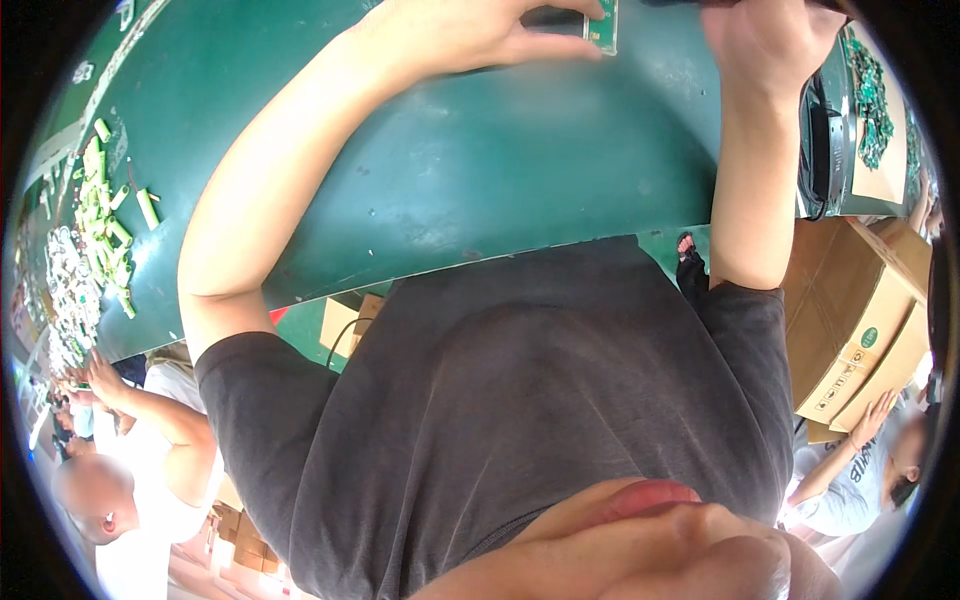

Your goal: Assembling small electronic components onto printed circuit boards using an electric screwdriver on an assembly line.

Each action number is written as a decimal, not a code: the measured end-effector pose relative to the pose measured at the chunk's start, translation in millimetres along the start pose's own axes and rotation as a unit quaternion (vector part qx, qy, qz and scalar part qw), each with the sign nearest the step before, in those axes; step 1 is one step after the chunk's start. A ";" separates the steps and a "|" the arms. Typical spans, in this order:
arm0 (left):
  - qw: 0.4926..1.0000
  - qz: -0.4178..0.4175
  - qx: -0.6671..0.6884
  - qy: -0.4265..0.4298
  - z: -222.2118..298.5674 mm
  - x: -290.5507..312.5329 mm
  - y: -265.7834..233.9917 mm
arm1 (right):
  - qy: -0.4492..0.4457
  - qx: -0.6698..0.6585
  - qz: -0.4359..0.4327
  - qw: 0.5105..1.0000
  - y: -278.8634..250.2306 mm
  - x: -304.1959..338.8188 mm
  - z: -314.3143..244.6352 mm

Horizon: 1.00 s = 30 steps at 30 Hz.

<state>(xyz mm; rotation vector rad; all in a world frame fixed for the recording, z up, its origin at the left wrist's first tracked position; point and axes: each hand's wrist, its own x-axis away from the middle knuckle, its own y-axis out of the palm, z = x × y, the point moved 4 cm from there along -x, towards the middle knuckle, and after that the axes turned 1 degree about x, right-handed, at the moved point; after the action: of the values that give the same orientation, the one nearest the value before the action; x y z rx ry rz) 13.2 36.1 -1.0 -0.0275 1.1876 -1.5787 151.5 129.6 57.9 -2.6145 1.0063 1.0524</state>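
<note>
At the top edge, my left hand (500,32) pinches a small green circuit board (608,30) between thumb and fingers. The upper end of the board runs out of view. To the right, my right hand (768,45) looks closed, slightly blurred, with its fingers mostly cut off by the top edge. Something dark shows beside its fingers, too little of it to name. Both hands are over the green tabletop (480,170).
Green cylindrical cells (105,215) and a heap of whitish parts (70,290) lie at the left. A black box-shaped device (822,150) and a pile of circuit boards (872,105) are at the right. Below stands a cardboard box (850,330). Co-workers are on both sides.
</note>
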 end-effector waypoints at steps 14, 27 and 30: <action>0.990 0.018 -0.112 -0.089 13.2 -12.9 -19.6 | 0.043 0.035 0.067 0.996 -22.4 11.5 -48.0; 0.888 0.133 -0.323 -0.298 -229.0 7.6 -142.8 | 0.091 0.126 0.142 0.978 -44.0 41.1 -70.9; 0.863 0.168 -0.419 -0.229 -214.9 -18.8 -114.3 | -0.054 0.114 0.074 0.989 -68.5 28.6 -89.8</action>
<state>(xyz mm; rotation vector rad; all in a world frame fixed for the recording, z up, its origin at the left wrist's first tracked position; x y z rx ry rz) -184.1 178.7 -19.4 -0.6892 1.3123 -0.6029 260.6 133.9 98.5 -2.3059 1.2313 1.0284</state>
